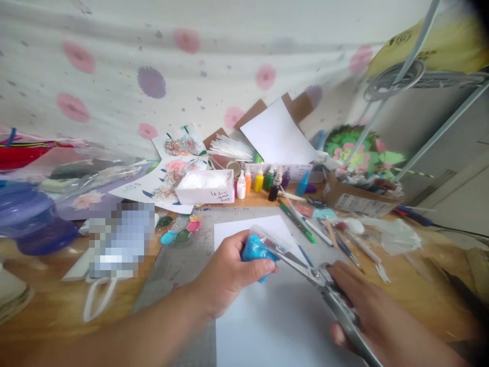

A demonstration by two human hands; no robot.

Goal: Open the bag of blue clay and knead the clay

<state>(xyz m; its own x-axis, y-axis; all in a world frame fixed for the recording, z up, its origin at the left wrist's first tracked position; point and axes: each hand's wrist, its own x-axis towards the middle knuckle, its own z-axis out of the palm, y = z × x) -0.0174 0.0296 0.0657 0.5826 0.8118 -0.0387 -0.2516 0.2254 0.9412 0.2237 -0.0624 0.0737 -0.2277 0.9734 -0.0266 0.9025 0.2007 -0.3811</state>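
Note:
My left hand (229, 272) is closed around a small clear plastic packet filled with bright blue material (255, 250), held above a white sheet of paper (275, 316). My right hand (367, 306) grips the handles of metal scissors (305, 267). The scissor blades point left and reach the top of the blue packet, touching its clear edge. Both hands hover over the white sheet, which lies on a grey mat (179, 265).
A row of small paint bottles (263, 181) and a white box (205, 187) stand behind the sheet. Pens and brushes (305, 224) lie to the right, a cardboard box of craft items (359, 199) beyond them. Blue containers (34, 219) sit far left.

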